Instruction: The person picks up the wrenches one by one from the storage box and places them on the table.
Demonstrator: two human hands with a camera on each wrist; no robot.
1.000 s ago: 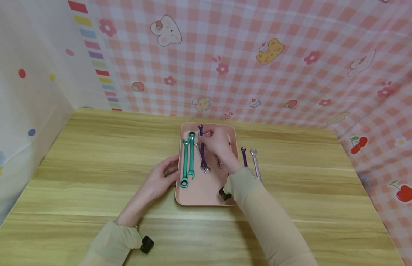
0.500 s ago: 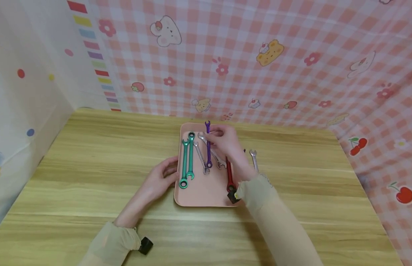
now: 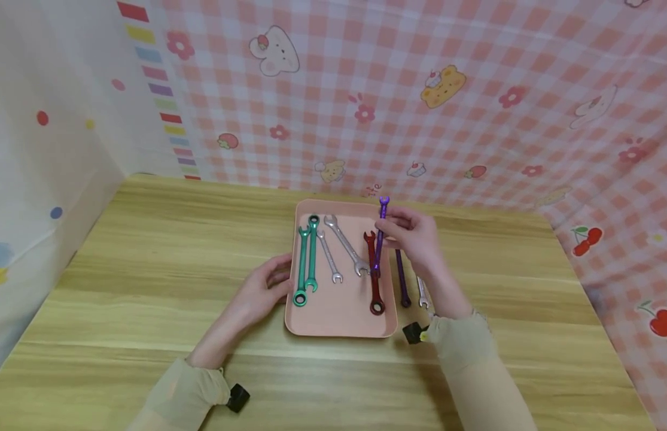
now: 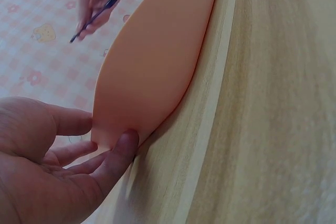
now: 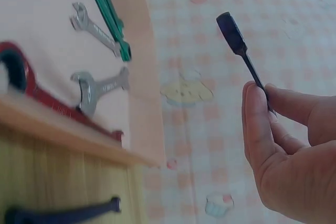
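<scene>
My right hand (image 3: 416, 236) pinches a purple wrench (image 3: 380, 239) between thumb and fingers, raised over the right rim of a pink tray (image 3: 338, 317). In the right wrist view this wrench (image 5: 231, 32) points up from the fingertips, its thicker end uppermost. My left hand (image 3: 260, 290) rests against the tray's left side, thumb on the outer wall (image 4: 152, 61) and fingertips right at the rim. Inside the tray lie two green wrenches (image 3: 302, 263) at the left, two silver wrenches (image 3: 346, 245) in the middle and a red wrench (image 3: 374, 287) at the right.
Another purple wrench (image 3: 402, 281) and a silver wrench (image 3: 422, 293) lie on the wooden table (image 3: 150, 269) right of the tray, partly covered by my right hand. Behind the table hangs a pink checked cloth (image 3: 333, 108).
My right hand has lifted the purple wrench from the middle of the tray and carried it right to the rim, uncovering the silver and red wrenches. The left hand has stayed put.
</scene>
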